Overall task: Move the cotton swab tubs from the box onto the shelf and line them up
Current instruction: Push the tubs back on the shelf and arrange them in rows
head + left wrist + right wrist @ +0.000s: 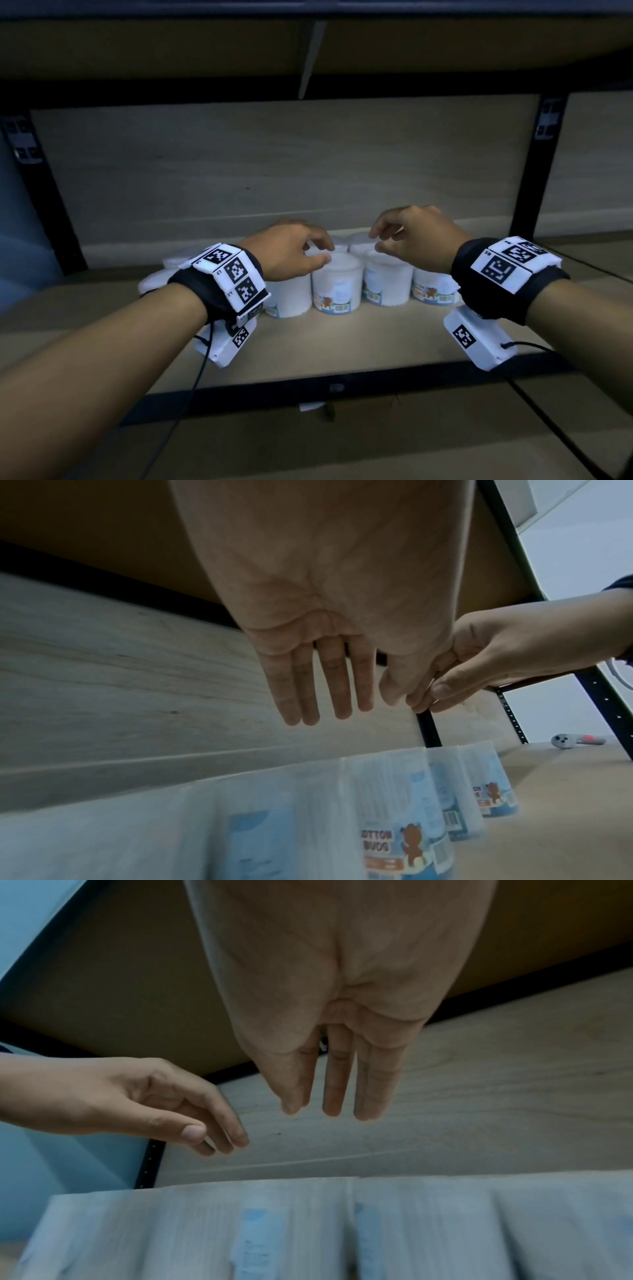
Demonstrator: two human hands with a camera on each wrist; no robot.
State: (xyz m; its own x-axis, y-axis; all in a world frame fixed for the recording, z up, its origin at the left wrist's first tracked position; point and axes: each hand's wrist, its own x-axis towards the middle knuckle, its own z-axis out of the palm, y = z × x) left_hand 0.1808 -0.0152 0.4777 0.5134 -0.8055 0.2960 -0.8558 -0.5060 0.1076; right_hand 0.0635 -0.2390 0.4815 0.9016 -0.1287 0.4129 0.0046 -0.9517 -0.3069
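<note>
Nearest the camera, the black front rail of the shelf [329, 387] runs across the head view, with bare board behind it. On that board stands a cluster of cotton swab tubs [337, 287], upright, lids up, printed labels facing forward; the front ones touch or nearly touch side by side, and more lids show behind them. The box is not in view.

Just above the tubs hover both hands. The left hand [291, 251] is over the left-middle of the group, its fingers loosely extended and slightly bent, holding nothing; the left wrist view shows its fingers [310, 693] straight, hanging clear of the tub tops. The right hand [416, 234] is over the right-middle, equally relaxed and empty, fingers [337, 1085] straight in its own wrist view. The two hands' fingertips are near each other but apart.

Judging by this, the tubs seen are already on the shelf and the step in hand is the lining-up. To do it well, I would bring each hand down beside the tubs rather than on top, using flat fingers against the walls to nudge them, since a light tub of this shape will likely slide easily and could tip if pushed near the lid. Press low and from both ends toward the middle, keeping the front tubs in one straight row, labels forward.

Beyond the tubs is the pale wood-grain back panel [274, 171], and above it the underside of the next shelf.
</note>
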